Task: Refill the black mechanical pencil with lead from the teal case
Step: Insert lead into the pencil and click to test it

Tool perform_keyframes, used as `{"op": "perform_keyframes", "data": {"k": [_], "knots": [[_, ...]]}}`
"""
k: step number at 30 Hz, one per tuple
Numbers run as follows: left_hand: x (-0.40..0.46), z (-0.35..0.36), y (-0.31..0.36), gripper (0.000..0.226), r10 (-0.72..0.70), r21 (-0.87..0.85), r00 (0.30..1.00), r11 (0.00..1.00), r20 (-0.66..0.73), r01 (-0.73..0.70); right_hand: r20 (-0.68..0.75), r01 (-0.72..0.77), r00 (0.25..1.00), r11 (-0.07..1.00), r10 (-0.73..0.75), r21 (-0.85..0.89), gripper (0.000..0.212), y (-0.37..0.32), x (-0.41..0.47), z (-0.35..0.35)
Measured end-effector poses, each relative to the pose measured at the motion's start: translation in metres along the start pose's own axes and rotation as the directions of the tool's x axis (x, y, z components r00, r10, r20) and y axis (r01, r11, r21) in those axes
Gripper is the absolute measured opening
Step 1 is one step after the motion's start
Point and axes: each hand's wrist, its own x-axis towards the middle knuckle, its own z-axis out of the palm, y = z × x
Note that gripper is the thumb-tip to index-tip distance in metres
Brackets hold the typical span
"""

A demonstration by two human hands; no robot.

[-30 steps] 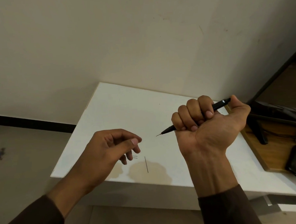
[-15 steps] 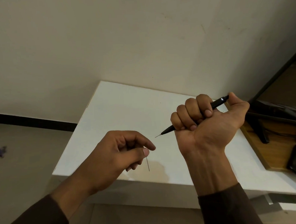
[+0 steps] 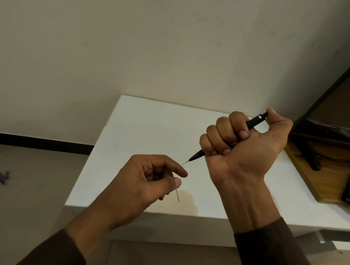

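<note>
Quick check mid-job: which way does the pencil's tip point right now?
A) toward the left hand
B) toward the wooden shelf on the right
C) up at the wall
A: the right hand grips the black mechanical pencil with its tip aimed at the left hand, which pinches a lead.

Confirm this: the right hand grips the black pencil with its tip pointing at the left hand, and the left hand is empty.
Not empty. In the head view the left hand pinches a thin lead that hangs below its thumb. The rest holds: the right hand grips the black pencil, tip toward the left.
</note>
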Motion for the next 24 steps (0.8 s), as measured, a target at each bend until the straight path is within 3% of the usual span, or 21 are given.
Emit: {"op": "perform_keyframes", "data": {"k": [24], "knots": [[0.003,-0.003,-0.005,0.027,0.017,-0.005,1.0,1.0,-0.013,-0.017,-0.002,-0.05,0.999,0.998,0.05,-0.025,0.061,0.017,-0.001,-0.002]]}}
